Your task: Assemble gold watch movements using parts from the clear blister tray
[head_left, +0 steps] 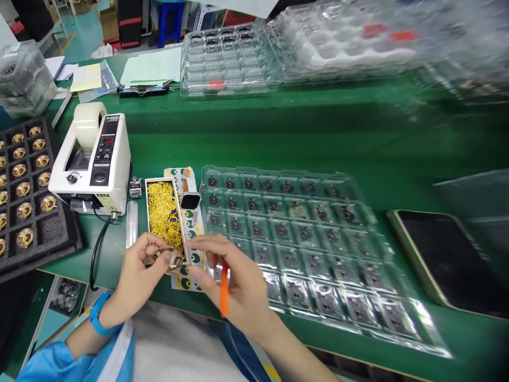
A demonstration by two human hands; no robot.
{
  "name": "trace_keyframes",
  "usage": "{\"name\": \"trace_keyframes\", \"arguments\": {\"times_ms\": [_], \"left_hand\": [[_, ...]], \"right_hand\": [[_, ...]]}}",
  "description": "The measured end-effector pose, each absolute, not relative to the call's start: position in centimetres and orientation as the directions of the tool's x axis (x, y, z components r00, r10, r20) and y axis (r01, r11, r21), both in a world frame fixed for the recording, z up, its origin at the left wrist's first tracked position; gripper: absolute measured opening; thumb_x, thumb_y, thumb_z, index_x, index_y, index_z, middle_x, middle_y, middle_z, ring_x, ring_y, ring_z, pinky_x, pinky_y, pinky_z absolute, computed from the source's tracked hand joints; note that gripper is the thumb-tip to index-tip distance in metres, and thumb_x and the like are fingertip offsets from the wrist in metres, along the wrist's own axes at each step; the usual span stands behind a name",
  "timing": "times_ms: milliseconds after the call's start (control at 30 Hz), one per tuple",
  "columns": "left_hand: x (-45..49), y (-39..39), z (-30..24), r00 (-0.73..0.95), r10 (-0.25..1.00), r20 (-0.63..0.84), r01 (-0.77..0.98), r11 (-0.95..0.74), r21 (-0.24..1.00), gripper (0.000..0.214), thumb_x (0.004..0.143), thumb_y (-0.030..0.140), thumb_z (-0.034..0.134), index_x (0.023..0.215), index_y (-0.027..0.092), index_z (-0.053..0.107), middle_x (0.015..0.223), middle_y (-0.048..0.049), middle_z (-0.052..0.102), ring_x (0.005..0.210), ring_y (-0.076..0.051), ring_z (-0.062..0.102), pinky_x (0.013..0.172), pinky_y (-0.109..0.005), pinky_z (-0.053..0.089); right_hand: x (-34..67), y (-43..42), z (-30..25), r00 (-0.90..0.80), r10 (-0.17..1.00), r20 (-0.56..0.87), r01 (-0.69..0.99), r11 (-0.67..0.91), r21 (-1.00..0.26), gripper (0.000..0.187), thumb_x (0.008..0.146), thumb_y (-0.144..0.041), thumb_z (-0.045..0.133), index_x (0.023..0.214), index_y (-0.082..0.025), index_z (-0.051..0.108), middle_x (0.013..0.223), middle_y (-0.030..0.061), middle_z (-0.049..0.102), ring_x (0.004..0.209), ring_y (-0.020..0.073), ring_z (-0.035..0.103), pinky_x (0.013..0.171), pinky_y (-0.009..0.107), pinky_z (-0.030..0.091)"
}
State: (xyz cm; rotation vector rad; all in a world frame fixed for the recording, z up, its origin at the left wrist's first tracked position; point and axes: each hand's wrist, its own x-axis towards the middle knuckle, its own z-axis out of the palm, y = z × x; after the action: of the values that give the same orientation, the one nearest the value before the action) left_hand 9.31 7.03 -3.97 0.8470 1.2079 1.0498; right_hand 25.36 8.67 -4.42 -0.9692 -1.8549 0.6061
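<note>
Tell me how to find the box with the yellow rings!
Start at the white tape dispenser on the green table. Just right of it lies a narrow open box, beside the clear plastic tray. Only it is full of yellow rings.

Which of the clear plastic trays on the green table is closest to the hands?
The clear tray of small dark parts, beside the right hand; the other trays lie along the far edge.

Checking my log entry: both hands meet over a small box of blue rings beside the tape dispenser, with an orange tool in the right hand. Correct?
Not quite: the head view shows the rings are yellow, not blue. The box does sit beside the tape dispenser, and the right hand has the orange tool, meeting the left hand.
</note>
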Motion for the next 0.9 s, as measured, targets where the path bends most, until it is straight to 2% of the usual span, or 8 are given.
{"name": "trace_keyframes", "arguments": {"times_ms": [67,133,233,367,500,633,800,900], "left_hand": [[9.1,7.3,-4.0,0.05,0.945,-0.322,-0.168,0.326,0.93,0.02,0.073,0.027,0.073,0.075,0.015,0.056,0.063,0.0021,0.062,0.055,-0.009,0.057,0.053,-0.018,0.05],[9.1,7.4,-3.9,0.082,0.941,-0.328,-0.156,0.337,0.928,0.022,0.07,0.028,0.075,0.073,0.014,0.058,0.061,0.0023,0.06,0.054,-0.008,0.056,0.052,-0.018,0.049],[9.0,7.3,-4.0,0.14,0.931,-0.338,-0.154,0.358,0.921,0.027,0.07,0.034,0.075,0.071,0.015,0.056,0.057,0.0025,0.059,0.05,-0.009,0.058,0.048,-0.018,0.046],[8.8,7.2,-4.4,0.21,0.912,-0.353,-0.182,0.391,0.902,0.035,0.072,0.044,0.075,0.072,0.015,0.055,0.05,0.0041,0.055,0.039,-0.009,0.055,0.037,-0.017,0.04],[8.6,7.3,-4.9,0.261,0.899,-0.351,-0.209,0.408,0.889,0.036,0.072,0.046,0.075,0.074,0.014,0.058,0.051,0.004,0.054,0.038,-0.008,0.052,0.036,-0.017,0.037],[9.0,7.4,-5.0,0.221,0.921,-0.321,-0.191,0.363,0.912,0.034,0.074,0.044,0.075,0.073,0.013,0.059,0.06,0.0042,0.051,0.04,-0.005,0.049,0.036,-0.016,0.034],[9.2,7.4,-5.3,0.084,0.974,-0.21,-0.068,0.216,0.974,0.03,0.082,0.04,0.067,0.073,0.012,0.063,0.072,0.0013,0.049,0.047,-0.005,0.052,0.041,-0.018,0.037],[9.0,7.3,-5.9,0.017,1.0,0.009,0.16,-0.011,0.987,0.023,0.09,0.028,0.056,0.075,0.014,0.066,0.074,-0.0008,0.051,0.056,-0.009,0.055,0.048,-0.02,0.045]], "right_hand": [[25.9,8.9,-4.0,-0.306,0.891,0.335,0.324,0.428,-0.844,0.008,0.097,-0.025,0.046,0.099,-0.022,0.053,0.081,0.0022,0.06,0.055,0.0113,0.05,0.049,0.024,0.043],[26.1,9.1,-3.9,-0.428,0.875,0.228,0.283,0.369,-0.885,0.01,0.097,-0.023,0.044,0.097,-0.022,0.054,0.076,-0.0001,0.058,0.054,0.0107,0.048,0.05,0.023,0.041],[26.0,9.1,-4.3,-0.573,0.804,0.158,0.202,0.325,-0.924,0.011,0.098,-0.022,0.042,0.095,-0.022,0.052,0.079,0.0005,0.06,0.063,0.0118,0.054,0.056,0.024,0.042],[25.9,8.7,-5.1,-0.594,0.801,0.07,0.135,0.185,-0.973,0.014,0.1,-0.027,0.037,0.091,-0.022,0.046,0.073,-0.0003,0.058,0.063,0.0125,0.057,0.059,0.025,0.044],[25.9,8.3,-5.3,-0.565,0.82,0.094,0.149,0.214,-0.965,0.018,0.1,-0.029,0.035,0.088,-0.022,0.046,0.071,-0.0003,0.056,0.06,0.0129,0.053,0.056,0.025,0.041],[25.2,8.1,-5.2,-0.47,0.878,0.097,0.237,0.23,-0.944,0.025,0.099,-0.029,0.035,0.076,-0.022,0.044,0.063,-0.0029,0.048,0.054,0.0117,0.044,0.052,0.024,0.034],[24.5,8.1,-5.5,-0.267,0.961,-0.073,0.267,0.001,-0.964,0.046,0.095,-0.053,0.038,0.061,-0.021,0.037,0.054,-0.0047,0.035,0.048,0.0106,0.033,0.047,0.024,0.028],[24.2,8.0,-5.3,-0.186,0.969,-0.162,0.195,-0.125,-0.973,0.056,0.089,-0.066,0.04,0.056,-0.021,0.039,0.051,-0.0045,0.033,0.047,0.0106,0.031,0.046,0.024,0.029]]}}
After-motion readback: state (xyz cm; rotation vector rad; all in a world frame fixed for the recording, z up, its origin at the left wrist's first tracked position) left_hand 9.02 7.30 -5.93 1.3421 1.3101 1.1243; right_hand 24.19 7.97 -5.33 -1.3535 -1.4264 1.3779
